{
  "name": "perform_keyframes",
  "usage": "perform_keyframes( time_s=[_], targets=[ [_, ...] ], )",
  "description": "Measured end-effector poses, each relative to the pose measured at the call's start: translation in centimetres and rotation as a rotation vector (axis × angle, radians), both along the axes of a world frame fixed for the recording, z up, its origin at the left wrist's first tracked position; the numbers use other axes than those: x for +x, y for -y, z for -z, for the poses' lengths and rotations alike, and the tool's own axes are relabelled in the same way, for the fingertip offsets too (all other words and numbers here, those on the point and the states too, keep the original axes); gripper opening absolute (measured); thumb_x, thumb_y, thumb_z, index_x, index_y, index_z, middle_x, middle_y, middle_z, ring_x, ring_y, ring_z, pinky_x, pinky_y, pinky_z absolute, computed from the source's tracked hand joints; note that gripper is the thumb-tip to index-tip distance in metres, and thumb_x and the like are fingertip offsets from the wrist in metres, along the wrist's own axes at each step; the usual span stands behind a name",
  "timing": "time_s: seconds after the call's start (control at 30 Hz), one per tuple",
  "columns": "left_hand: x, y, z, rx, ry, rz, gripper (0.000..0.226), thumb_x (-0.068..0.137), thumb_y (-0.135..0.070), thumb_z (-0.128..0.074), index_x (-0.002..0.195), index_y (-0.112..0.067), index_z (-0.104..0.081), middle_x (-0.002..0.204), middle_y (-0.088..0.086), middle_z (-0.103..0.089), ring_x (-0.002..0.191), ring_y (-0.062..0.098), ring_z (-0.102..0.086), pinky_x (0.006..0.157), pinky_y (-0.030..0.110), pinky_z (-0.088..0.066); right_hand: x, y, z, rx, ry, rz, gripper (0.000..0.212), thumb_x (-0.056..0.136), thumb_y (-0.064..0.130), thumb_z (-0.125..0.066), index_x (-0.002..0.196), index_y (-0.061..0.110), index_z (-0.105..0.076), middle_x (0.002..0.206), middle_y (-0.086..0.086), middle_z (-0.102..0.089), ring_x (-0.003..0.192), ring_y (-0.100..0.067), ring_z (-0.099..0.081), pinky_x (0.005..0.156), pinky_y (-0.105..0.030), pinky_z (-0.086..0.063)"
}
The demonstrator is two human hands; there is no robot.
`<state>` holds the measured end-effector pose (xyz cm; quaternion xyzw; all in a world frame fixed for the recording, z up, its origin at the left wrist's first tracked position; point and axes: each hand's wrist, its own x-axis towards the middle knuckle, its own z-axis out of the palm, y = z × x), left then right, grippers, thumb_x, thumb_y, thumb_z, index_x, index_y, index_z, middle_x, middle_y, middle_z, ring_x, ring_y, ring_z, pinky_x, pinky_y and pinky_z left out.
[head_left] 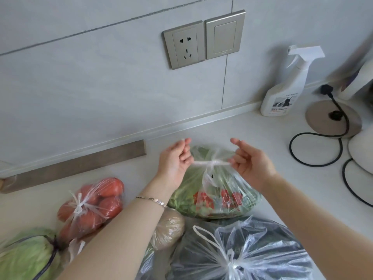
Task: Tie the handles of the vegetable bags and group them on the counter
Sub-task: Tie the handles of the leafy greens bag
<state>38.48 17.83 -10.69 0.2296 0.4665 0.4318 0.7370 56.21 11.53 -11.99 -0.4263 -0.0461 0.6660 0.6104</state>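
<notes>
A clear bag of leafy greens with red print lies on the white counter. Its two handles are crossed into a knot above it. My left hand pinches the left handle end and my right hand pinches the right end, the strand stretched taut between them. A tied bag of tomatoes lies to the left, a bagged cabbage at the lower left. A tied bag of dark greens sits in front, and a bag of brownish produce shows under my left forearm.
A white spray bottle stands at the wall on the right. A round kettle base with a black cord lies beyond it, beside a white appliance. A wall socket and a brown strip sit behind.
</notes>
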Motion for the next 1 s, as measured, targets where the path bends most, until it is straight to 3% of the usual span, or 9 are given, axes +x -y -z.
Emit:
perform_keyframes(
  time_s=[0.1,0.23,0.4,0.47,0.53,0.63,0.73,0.87,1.0],
  targets=[
    [-2.4,-0.3,2.7,-0.076,-0.201,-0.063,0.023,0.094,0.000,-0.040,0.076,0.001,-0.054,0.061,0.005,-0.044,0.031,0.001,-0.032,0.034,0.013,-0.027,1.3,1.4,2.7,-0.221,0.093,0.090,0.019,0.095,0.007,-0.037,0.091,-0.002,-0.054,0.042,0.006,-0.027,0.035,-0.006,-0.028,0.040,-0.018,-0.040],
    [-3.2,0.3,4.0,-0.091,-0.330,-0.058,0.027,0.095,-0.001,-0.039,0.073,0.000,-0.053,0.065,0.008,-0.041,0.031,0.001,-0.034,0.033,0.012,-0.026,1.5,2.7,3.9,-0.297,0.196,0.154,0.019,0.095,0.005,-0.041,0.092,-0.005,-0.056,0.042,0.004,-0.035,0.037,-0.008,-0.036,0.044,-0.022,-0.047],
    [-0.7,1.4,0.6,0.385,-0.674,0.421,0.007,0.085,-0.017,-0.061,0.088,-0.024,-0.060,0.089,-0.003,-0.065,0.078,0.012,-0.062,0.065,0.015,-0.048,0.2,1.2,-1.9,0.037,0.830,-0.105,0.022,0.093,0.017,-0.049,0.080,0.022,-0.066,0.081,0.004,-0.065,0.081,-0.018,-0.063,0.082,-0.029,-0.051],
    [0.8,2.3,-0.3,0.489,-0.709,0.647,0.017,0.082,-0.020,-0.064,0.097,-0.028,-0.060,0.085,-0.009,-0.062,0.072,0.007,-0.061,0.065,0.015,-0.051,-1.4,0.5,-3.8,0.240,1.122,-0.267,0.027,0.090,0.018,-0.053,0.067,0.027,-0.061,0.085,0.012,-0.060,0.088,-0.012,-0.062,0.080,-0.023,-0.050],
    [2.4,3.0,-0.5,0.585,-0.806,0.755,0.013,0.083,-0.020,-0.064,0.081,-0.032,-0.057,0.064,-0.013,-0.052,0.051,-0.005,-0.049,0.053,0.010,-0.042,-2.9,-0.2,-4.2,0.333,1.295,-0.341,0.024,0.087,0.015,-0.058,0.064,0.023,-0.061,0.079,0.009,-0.059,0.074,-0.004,-0.060,0.070,-0.013,-0.047],
    [3.0,3.3,0.2,0.520,-0.728,0.621,0.019,0.086,-0.020,-0.061,0.068,-0.027,-0.062,0.063,-0.013,-0.062,0.054,-0.008,-0.055,0.063,0.017,-0.044,-2.9,-0.8,-3.3,0.225,1.142,-0.207,0.013,0.080,0.012,-0.068,0.067,0.014,-0.067,0.075,-0.005,-0.070,0.068,-0.010,-0.064,0.065,-0.018,-0.051],
    [2.4,3.0,0.6,0.327,-0.600,0.355,0.012,0.087,-0.014,-0.059,0.077,-0.015,-0.065,0.068,-0.003,-0.065,0.049,-0.003,-0.052,0.054,0.016,-0.042,-2.0,0.2,-1.0,0.098,0.829,-0.060,0.015,0.077,0.005,-0.069,0.083,0.015,-0.060,0.090,-0.005,-0.070,0.082,-0.011,-0.067,0.076,-0.020,-0.055],
    [2.3,3.0,0.3,0.192,-0.491,0.247,0.010,0.086,-0.010,-0.060,0.077,-0.008,-0.063,0.067,0.002,-0.065,0.051,0.003,-0.053,0.046,0.013,-0.039,-3.0,2.4,2.3,0.151,1.220,-0.439,0.032,0.083,0.013,-0.063,0.115,0.017,-0.060,0.106,0.008,-0.062,0.097,-0.009,-0.057,0.088,-0.025,-0.048],
    [3.2,3.4,-0.4,0.174,-0.406,0.219,0.009,0.087,-0.006,-0.059,0.078,-0.002,-0.060,0.074,0.013,-0.061,0.044,-0.002,-0.055,0.044,0.009,-0.039,-4.3,1.8,3.2,0.331,1.422,-0.368,0.014,0.088,0.016,-0.058,0.093,0.017,-0.071,0.096,0.003,-0.062,0.091,-0.013,-0.050,0.082,-0.024,-0.037]
  ],
)
